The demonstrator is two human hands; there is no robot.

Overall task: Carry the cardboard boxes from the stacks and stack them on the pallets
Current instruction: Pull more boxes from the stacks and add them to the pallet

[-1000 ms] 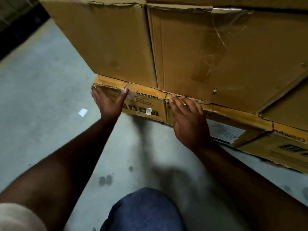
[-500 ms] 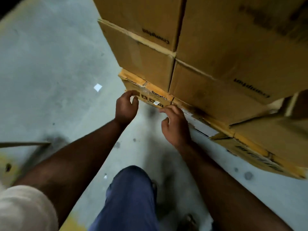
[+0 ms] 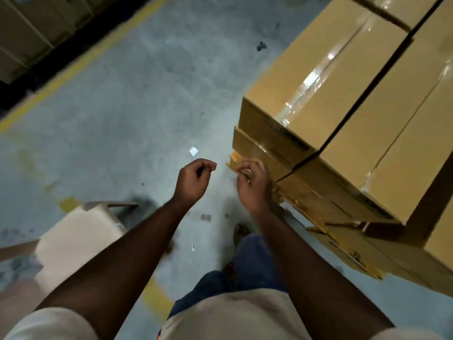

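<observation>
Blurred hands (image 3: 224, 179) hide the bottom box's (image 3: 239, 160) corner.

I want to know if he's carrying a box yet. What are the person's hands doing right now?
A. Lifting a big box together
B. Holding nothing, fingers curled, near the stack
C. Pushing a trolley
B: the left hand and right hand hang empty with loosely curled fingers beside the stack of cardboard boxes.

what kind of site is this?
Most likely a warehouse: taped cardboard boxes stacked on the right, a bare concrete floor with a painted yellow line, and more stacked goods beyond that line.
</observation>
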